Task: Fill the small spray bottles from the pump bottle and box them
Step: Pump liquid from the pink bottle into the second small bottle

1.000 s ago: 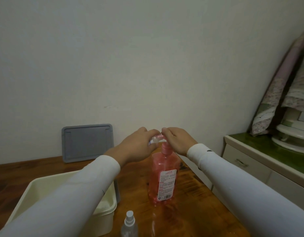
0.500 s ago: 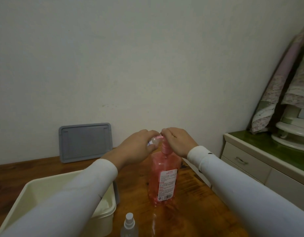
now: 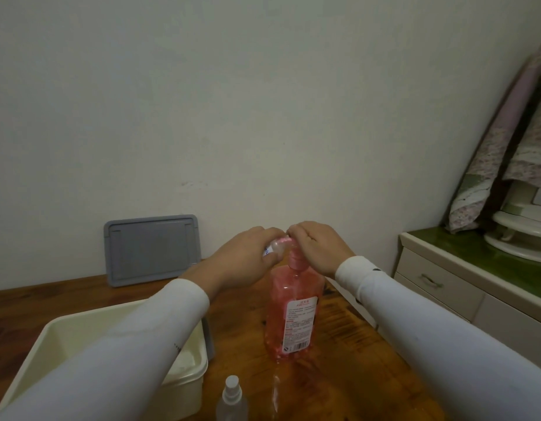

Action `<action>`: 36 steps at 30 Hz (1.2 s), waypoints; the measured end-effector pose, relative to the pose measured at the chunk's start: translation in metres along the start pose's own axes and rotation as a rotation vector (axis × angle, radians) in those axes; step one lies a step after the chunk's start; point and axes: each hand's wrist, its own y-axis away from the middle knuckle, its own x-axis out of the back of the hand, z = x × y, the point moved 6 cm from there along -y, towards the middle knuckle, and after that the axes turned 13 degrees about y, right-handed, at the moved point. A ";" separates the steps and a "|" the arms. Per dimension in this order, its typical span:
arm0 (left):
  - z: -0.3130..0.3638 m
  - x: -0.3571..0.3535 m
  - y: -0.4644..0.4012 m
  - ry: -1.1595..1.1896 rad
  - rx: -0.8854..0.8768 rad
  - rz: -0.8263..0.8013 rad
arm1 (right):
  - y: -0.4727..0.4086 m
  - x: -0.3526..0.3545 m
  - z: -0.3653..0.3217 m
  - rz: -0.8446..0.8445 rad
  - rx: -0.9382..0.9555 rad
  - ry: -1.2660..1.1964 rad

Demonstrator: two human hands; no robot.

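pump bottle [image 3: 290, 311] upright, small bottle [image 3: 273, 248] seemingly sideways

This looks like a room in a home: a plain pale painted wall [image 3: 263, 101], a dark wooden bench [image 3: 339, 344] against it, a white drawer cabinet with a green top [image 3: 451, 281] at the right, and floral-patterned folded bedding [image 3: 488, 165] leaning above that cabinet.

Small spray bottle [image 3: 231, 402] bottom-cropped
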 end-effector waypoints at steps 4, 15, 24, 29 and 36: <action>0.003 0.003 -0.002 0.001 -0.001 0.010 | -0.002 0.004 0.001 0.032 0.000 -0.028; 0.001 -0.001 0.001 -0.015 0.020 -0.029 | 0.001 -0.006 0.004 0.029 -0.010 -0.064; 0.001 -0.002 0.000 -0.022 0.008 -0.016 | 0.000 -0.010 0.007 0.084 -0.029 -0.109; -0.004 -0.006 0.001 -0.023 0.028 -0.048 | 0.003 -0.016 0.008 0.044 -0.028 -0.078; 0.007 0.006 -0.001 -0.020 -0.006 -0.024 | -0.002 0.004 0.003 0.061 0.000 -0.043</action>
